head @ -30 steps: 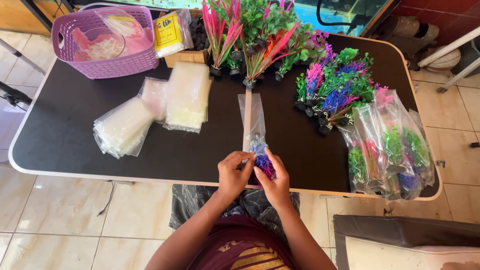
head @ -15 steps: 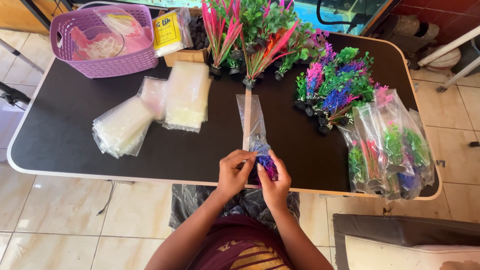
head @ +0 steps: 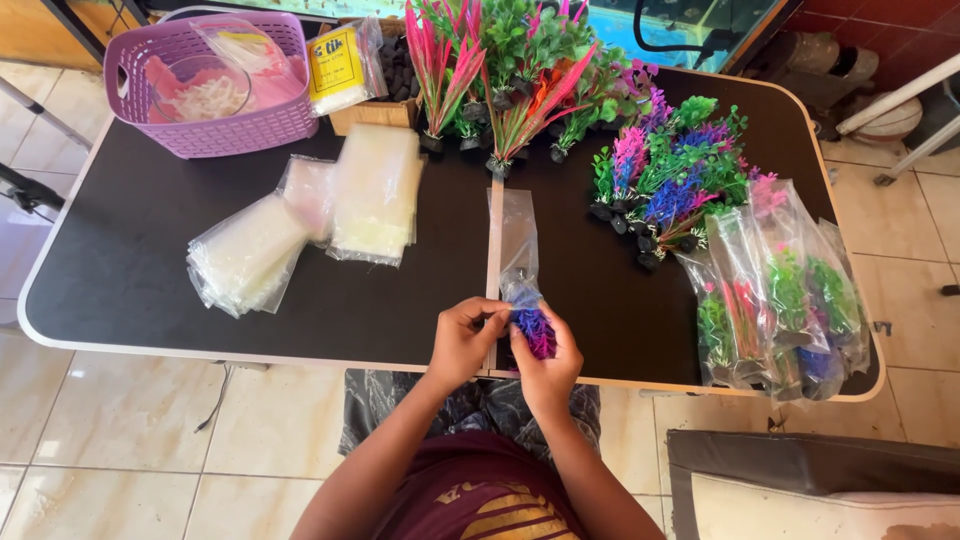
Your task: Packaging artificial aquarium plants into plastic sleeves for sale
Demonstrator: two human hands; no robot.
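at the black table (head: 300, 300) edge — left hand (head: 462, 345) pinching clear bag (head: 517, 245), right hand (head: 548, 365) gripping purple plastic plant (head: 535, 330)

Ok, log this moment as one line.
left hand: holds clear plastic bag mouth | right hand: grips purple-blue plastic plant | black table

Bright daylight, soft shadows, sharp focus, slight wide-angle bending at edges
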